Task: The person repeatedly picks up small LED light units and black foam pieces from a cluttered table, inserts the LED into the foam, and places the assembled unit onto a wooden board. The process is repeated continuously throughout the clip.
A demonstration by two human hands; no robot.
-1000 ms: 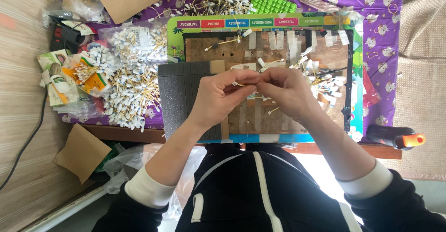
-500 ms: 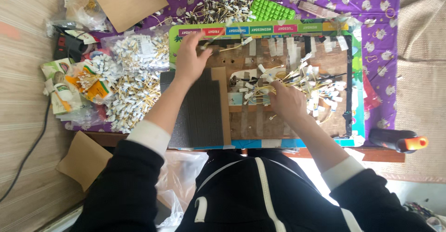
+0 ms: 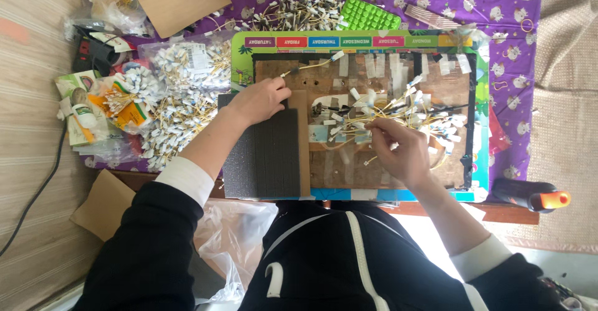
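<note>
The left hand [image 3: 260, 100] rests with its fingers curled and pressed together at the top edge of a dark grey ribbed foam pad [image 3: 265, 155], its fingertips pinching the end of a single yellow wire [image 3: 311, 66] that runs up and away to a small white tag. The right hand [image 3: 398, 149] has its thumb and forefinger closed on one strand at the near edge of a tangled bundle of yellow wires with white tags [image 3: 405, 108], which lies just beyond those fingers on a worn brown cardboard board [image 3: 327, 168]. Pale tape strips [image 3: 380, 65] are stuck along the board's far side. Beneath the board sits a glossy tray [image 3: 240, 56] whose far rim carries a row of small coloured rectangular labels. Outward of the left hand lie clear crinkled plastic bags of tagged wires [image 3: 180, 87], and beyond them green and orange printed packets [image 3: 81, 108]. Farther off lie a flat brown cardboard sheet [image 3: 180, 0] and a bright green moulded plastic grid [image 3: 369, 17], on purple patterned cloth [image 3: 511, 43].
</note>
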